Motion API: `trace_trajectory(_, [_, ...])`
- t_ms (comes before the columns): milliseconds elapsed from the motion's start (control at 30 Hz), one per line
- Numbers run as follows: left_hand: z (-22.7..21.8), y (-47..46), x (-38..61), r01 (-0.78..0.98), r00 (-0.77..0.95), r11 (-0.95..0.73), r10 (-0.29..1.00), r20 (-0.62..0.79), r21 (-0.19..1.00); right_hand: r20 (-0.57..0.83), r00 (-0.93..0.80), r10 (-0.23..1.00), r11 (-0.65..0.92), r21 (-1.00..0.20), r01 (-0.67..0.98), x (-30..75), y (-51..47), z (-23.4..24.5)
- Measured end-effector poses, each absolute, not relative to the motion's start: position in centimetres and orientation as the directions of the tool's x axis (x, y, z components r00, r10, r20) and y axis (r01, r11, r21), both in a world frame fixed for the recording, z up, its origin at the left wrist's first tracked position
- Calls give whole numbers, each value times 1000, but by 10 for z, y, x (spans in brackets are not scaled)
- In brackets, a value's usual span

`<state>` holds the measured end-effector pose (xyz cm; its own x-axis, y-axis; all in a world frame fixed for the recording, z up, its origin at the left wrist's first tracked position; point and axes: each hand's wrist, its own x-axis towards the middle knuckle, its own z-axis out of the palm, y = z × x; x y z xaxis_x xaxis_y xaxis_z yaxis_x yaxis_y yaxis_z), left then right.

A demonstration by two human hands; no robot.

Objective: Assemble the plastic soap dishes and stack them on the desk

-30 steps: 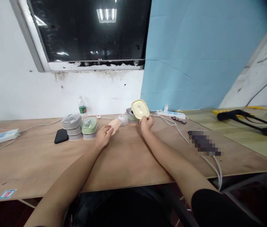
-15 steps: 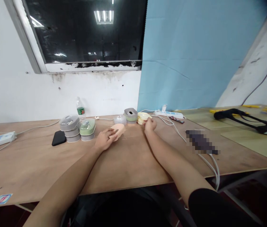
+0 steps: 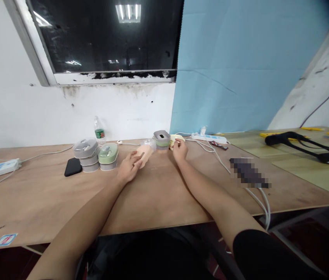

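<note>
My left hand [image 3: 128,166] grips a peach oval plastic piece [image 3: 144,154], thumb and fingers along its near side. The piece is tilted up off the table; whether it is a lid or a shallow container I cannot tell. Just behind it is a clear plastic container [image 3: 150,144], partly covered. Farther right, my right hand [image 3: 180,150] has its fingers closed at the edge of a pale yellow container [image 3: 175,137], which the hand partly hides. Between the hands, at the back, stands a stacked grey and green container [image 3: 161,140] with a dark oval opening on top.
To the left stand a grey container stack [image 3: 85,154] and a green-lidded container [image 3: 108,156], beside a black phone [image 3: 73,167] and a plastic bottle [image 3: 99,129]. White power strips [image 3: 209,138] and cables lie at the back right. A blurred-out dark device [image 3: 249,172] lies right of my forearm.
The peach piece has tilted more upright and now overlaps the clear container. My right hand has shifted slightly left over the pale yellow container.
</note>
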<state>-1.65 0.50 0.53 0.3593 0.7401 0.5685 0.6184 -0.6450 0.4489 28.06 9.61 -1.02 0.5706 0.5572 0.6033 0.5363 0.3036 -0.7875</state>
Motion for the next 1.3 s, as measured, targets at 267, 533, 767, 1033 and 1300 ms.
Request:
trace_trajectory(267, [2,12,-21,586,91,-649,648,756,485,637,-410,653,708,-322,628,181,32,-2])
trace_trajectory(533, [3,11,-24,558,213,-732,582,785,391,615,-459,641,731,-306,610,146,15,2])
trace_trajectory(767, [8,1,-14,603,347,-708,648,678,369,776,-279,565,720,-298,627,161,27,5])
trace_trajectory(1033, [-2,8,-16,673,362,-588,791,493,449,859,-43,510,587,-311,747,226,78,42])
trace_trajectory(1300, [0,3,-14,674,390,-599,786,480,432,827,-13,561,409,-264,873,275,99,39])
